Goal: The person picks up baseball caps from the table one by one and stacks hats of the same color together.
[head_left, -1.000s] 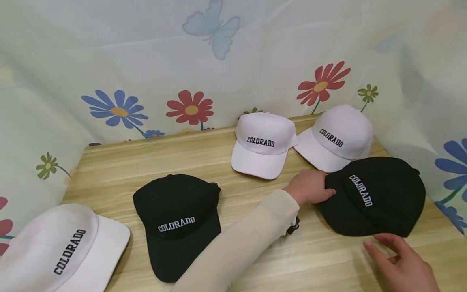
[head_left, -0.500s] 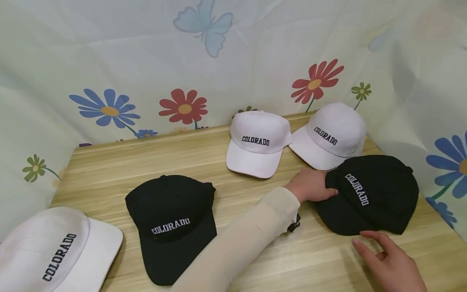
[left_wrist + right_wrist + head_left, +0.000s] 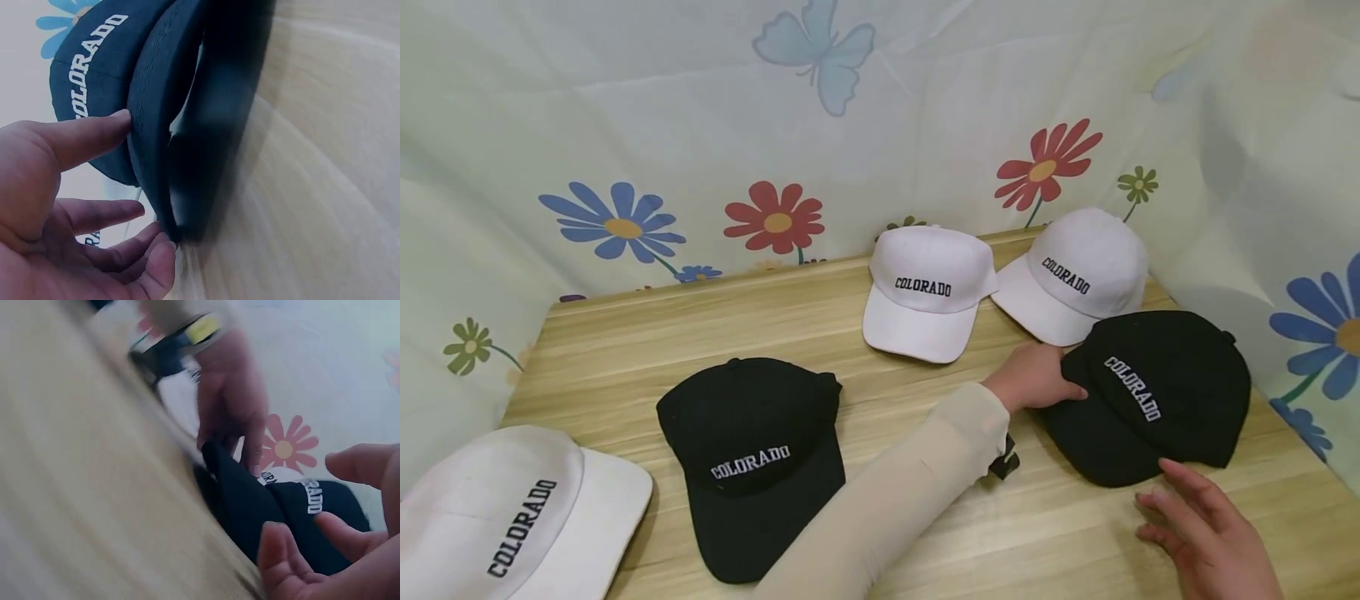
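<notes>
A black cap [image 3: 1180, 383] with white COLORADO lettering lies at the right of the wooden table, its brim pointing front left. My left hand [image 3: 1034, 377] reaches across and holds the brim's left edge. In the left wrist view its thumb [image 3: 94, 137] lies on the brim, and the other fingers curl by its lower edge. My right hand [image 3: 1213, 533] is at the front of the same cap, fingers loosely bent, with nothing held. One fingertip looks close to the cap's front edge; contact is unclear. The right wrist view shows these right fingers [image 3: 350, 537] beside the crown.
Two white COLORADO caps stand behind: one at back centre [image 3: 925, 283], the other [image 3: 1086, 271] right behind the black cap. A second black cap [image 3: 748, 467] lies left of my forearm. Another white cap [image 3: 497, 508] is at front left. Flowered cloth [image 3: 685, 125] encloses the table [image 3: 737, 321].
The head view has shifted slightly right. My right hand's fingers have spread, and its fingertip is nearer the black cap's edge. The black cap has shifted a little; my left hand stays on its brim.
</notes>
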{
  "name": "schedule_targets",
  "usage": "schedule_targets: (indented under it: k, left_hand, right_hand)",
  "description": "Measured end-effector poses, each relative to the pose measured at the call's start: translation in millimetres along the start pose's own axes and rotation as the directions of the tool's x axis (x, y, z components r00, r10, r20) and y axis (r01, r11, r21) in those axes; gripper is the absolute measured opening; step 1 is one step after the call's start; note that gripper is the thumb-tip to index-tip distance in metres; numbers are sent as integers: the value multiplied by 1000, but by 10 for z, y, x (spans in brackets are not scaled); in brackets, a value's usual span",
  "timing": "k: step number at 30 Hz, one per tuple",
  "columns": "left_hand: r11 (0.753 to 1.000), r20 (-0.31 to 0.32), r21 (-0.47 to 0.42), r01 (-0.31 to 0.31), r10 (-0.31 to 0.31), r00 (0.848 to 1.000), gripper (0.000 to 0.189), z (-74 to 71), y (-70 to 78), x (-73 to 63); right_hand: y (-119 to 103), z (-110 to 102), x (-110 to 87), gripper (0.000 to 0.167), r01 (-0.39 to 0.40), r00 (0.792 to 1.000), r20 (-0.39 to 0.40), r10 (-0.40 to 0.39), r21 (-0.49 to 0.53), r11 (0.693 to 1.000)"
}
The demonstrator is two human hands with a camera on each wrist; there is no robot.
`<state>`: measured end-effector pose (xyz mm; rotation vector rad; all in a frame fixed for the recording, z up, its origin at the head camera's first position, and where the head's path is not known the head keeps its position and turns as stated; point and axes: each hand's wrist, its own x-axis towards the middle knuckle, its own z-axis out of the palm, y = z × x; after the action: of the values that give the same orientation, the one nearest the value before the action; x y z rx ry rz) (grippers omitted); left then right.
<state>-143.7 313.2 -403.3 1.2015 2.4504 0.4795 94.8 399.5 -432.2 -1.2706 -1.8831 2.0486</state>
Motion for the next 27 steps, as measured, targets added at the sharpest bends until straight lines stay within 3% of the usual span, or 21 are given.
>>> schedule_targets:
  k: [3,5,12,17,20,27]
  left_hand:
    - [997,16,-77,30,-29,999,37,-34,-20,-28]
    - [991,24,-130,39,-36,999,42,-63,-30,-53]
    - [970,50,-235,53,-43,998,70,-186,-55,-147]
    - [957,27,-289,31,-24,999,72,-304,-179,-217]
    - [940,17,-340,30,-26,1000,72,-388,-278,-279]
    - [904,20,-424,56,-53,998,77,-526,-443,-477]
  right_hand:
    - [68,-81,29,62,-13,999,46,-1,298,954]
    - [77,-98,53,67,-18,999,31,7,380,925]
    - [8,-77,83,72,45,998,-67,-11,531,846]
    - [-93,-27,61,57,147,988,-49,-145,583,799]
    - [-192,37,73,52,215,971,-42,-233,572,792]
    - [-425,271,92,70,312,950,-143,-279,374,873]
